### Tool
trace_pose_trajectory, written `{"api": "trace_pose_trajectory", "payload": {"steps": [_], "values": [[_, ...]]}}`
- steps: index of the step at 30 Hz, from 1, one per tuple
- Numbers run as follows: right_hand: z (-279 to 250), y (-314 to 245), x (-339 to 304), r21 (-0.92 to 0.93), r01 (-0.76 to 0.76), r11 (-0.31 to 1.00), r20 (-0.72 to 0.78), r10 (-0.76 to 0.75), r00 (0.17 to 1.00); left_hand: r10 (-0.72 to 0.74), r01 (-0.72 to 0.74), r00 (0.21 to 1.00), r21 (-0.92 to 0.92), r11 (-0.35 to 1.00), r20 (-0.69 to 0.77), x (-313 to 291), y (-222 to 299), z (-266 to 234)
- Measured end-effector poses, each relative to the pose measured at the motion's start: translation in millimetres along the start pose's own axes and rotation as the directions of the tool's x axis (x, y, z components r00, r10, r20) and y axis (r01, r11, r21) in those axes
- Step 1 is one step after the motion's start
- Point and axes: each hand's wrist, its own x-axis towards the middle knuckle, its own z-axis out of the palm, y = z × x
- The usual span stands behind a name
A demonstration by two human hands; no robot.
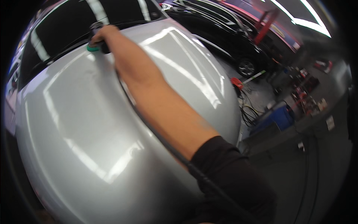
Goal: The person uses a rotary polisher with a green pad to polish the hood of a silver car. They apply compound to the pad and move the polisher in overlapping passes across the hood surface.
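Note:
From the lower right my right arm stretches far across the silver car hood (89, 119). At its end, near the base of the windshield, my right hand (104, 34) is closed around a dark car polisher (96, 26). The green pad (92, 48) under the polisher rests on the hood's far edge. Much of the tool's body is hidden behind my hand. A black cord (164, 140) runs back from the tool along the underside of my arm and over my dark sleeve. My left hand is out of the picture.
The dark windshield (67, 30) rises beyond the hood. A black car (223, 33) is parked at the far right. Along the right side are a red reel-like object (236, 83), coiled cables (249, 112), a blue bin (278, 118) and cluttered tools (304, 93).

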Motion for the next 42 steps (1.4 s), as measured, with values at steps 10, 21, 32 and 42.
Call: {"api": "trace_pose_trajectory", "payload": {"steps": [10, 21, 32, 42], "values": [[-12, -22, -28, -0.072, 0.013, 0.997, -0.008, -0.013, 1.0, -0.25, 0.25, 0.968, -0.002, 0.968, -0.013, -35, -12, -19], [12, -51, -19, -0.041, 0.146, 0.988, 0.064, -0.143, 0.988, -0.253, 0.253, 0.967, -0.011, 0.967, 0.012, -39, -8, -16], [13, -72, -38, 0.105, 0.094, 0.99, 0.106, -0.105, 0.989, -0.265, 0.265, 0.964, 0.04, 0.963, -0.021, -36, -9, -22], [-31, 60, 2, -0.038, -0.006, 0.999, 0.08, 0.009, 0.997, -0.286, 0.287, 0.957, 0.017, 0.958, -0.043, -41, -8, -20]]}}
